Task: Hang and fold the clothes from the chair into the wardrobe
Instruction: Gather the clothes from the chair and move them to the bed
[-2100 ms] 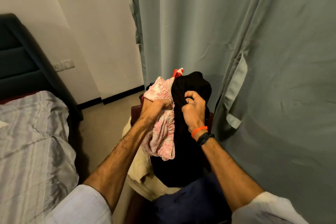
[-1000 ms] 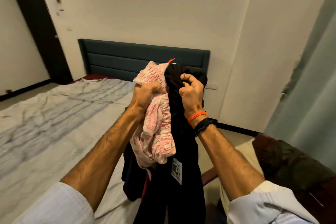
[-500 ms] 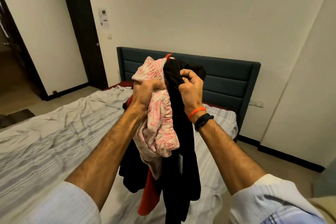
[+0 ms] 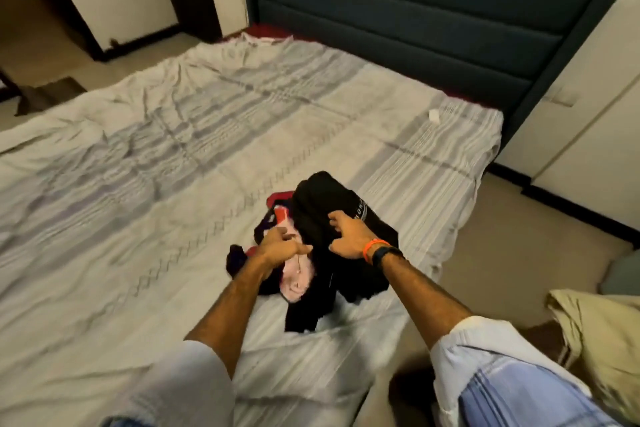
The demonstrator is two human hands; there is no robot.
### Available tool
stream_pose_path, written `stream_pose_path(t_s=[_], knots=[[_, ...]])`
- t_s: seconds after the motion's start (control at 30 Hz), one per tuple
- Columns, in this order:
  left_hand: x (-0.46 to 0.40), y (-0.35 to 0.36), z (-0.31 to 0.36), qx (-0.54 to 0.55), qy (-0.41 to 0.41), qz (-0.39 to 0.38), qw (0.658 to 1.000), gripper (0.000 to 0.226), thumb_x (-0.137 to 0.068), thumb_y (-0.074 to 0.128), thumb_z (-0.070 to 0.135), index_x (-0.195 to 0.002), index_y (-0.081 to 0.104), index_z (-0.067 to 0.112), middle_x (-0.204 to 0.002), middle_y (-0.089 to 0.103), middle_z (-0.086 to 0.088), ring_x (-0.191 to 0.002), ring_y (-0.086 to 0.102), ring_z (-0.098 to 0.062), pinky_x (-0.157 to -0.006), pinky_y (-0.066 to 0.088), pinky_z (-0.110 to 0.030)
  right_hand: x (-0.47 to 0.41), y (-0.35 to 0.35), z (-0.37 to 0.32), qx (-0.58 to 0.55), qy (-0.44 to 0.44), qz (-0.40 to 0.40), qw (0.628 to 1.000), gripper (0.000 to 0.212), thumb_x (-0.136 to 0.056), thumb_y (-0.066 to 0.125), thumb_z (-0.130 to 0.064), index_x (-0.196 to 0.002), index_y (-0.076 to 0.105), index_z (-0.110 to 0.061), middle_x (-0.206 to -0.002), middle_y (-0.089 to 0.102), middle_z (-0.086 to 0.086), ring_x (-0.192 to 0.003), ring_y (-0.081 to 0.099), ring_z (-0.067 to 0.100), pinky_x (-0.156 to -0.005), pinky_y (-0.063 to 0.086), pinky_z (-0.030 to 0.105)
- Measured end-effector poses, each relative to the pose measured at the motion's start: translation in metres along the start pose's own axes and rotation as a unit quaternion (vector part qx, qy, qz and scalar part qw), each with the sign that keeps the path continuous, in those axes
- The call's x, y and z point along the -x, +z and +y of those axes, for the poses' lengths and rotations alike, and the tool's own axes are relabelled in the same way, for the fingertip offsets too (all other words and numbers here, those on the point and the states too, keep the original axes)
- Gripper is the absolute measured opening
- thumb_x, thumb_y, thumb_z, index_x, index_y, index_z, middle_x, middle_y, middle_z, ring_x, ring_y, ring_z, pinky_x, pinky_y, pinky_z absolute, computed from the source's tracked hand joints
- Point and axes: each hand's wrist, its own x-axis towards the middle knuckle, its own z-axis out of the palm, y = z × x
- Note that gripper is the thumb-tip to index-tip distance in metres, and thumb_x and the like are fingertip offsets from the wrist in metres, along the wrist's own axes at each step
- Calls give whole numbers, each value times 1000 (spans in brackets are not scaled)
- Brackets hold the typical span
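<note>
Now, from your head camera, your left hand (image 4: 281, 246) hovers over a pale pink patterned garment (image 4: 298, 272), fingers loosely bent and gripping nothing that shows (motion blur hides whether the fingertips touch the cloth). Your right hand (image 4: 349, 236) rests on a crumpled black garment with white lettering (image 4: 332, 208), fingers spread and curved, not clearly closed round it. Both garments lie in one heap with a red piece of cloth (image 4: 278, 199) on the grey striped bedsheet (image 4: 156, 156), near the bed's right edge. A dark teal padded headboard (image 4: 415, 10) stands behind. Beige fabric (image 4: 595, 333) lies at far right.
</note>
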Motion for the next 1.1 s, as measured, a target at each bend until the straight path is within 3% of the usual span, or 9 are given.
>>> stream_pose_path(t_s=[0.13, 0.3, 0.43, 0.7, 0.83, 0.97, 1.1], knots=[[1, 12, -17, -19, -7, 0, 1000, 80, -79, 81, 15, -146, 40, 4, -147, 46, -12, -131, 49, -27, -103, 45, -35, 6, 15, 19, -27, 13, 25, 999, 64, -83, 70, -9, -141, 43, -9, -136, 55, 12, -124, 55, 26, -105, 43, 29], [6, 30, 2, -10, 38, 35, 999, 64, -78, 82, 17, -134, 52, 9, -137, 56, -9, -122, 56, -24, -102, 48, -39, 16, 8, 32, -110, -2, 101, 989, 53, -81, 72, -3, -130, 52, -8, -116, 63, 10, -98, 60, 17, -93, 49, 21], [14, 61, 27, -6, 85, 25, 996, 54, -79, 81, 11, -127, 58, 5, -127, 61, -10, -117, 58, -19, -101, 47, -30, 40, -9, 48, -166, -5, 177, 970, 45, -81, 72, -1, -123, 57, -9, -109, 66, 8, -87, 58, 10, -78, 47, 7], [41, 210, 77, -83, 163, -131, 974, 49, -77, 82, 16, -121, 61, 12, -116, 65, -1, -110, 61, -12, -99, 51, -38, 133, -62, 146, -275, 68, 330, 901, 32, -84, 61, 1, -112, 60, -14, -96, 68, 1, -75, 60, 5, -69, 47, 8], [68, 295, 85, -131, 189, -208, 951, 45, -79, 80, 14, -119, 60, 10, -114, 65, -2, -108, 62, -15, -94, 52, -34, 188, -83, 208, -309, 118, 387, 861, 36, -79, 52, 6, -96, 55, -26, -86, 66, -1, -64, 52, 4, -67, 47, 19], [98, 383, 82, -177, 191, -274, 926, 42, -81, 79, 10, -117, 59, 5, -115, 65, -9, -105, 62, -19, -83, 49, -28, 253, -97, 269, -334, 185, 447, 809, 33, -80, 51, 10, -105, 59, -11, -86, 64, 2, -50, 48, -3, -59, 42, 8], [125, 465, 74, -213, 171, -309, 911, 41, -82, 78, 10, -118, 59, 5, -112, 66, -8, -94, 62, -14, -73, 52, -22, 312, -100, 338, -314, 229, 488, 781, 30, -81, 56, 6, -107, 62, -9, -86, 68, 0, -53, 51, 0, -59, 43, 7]])
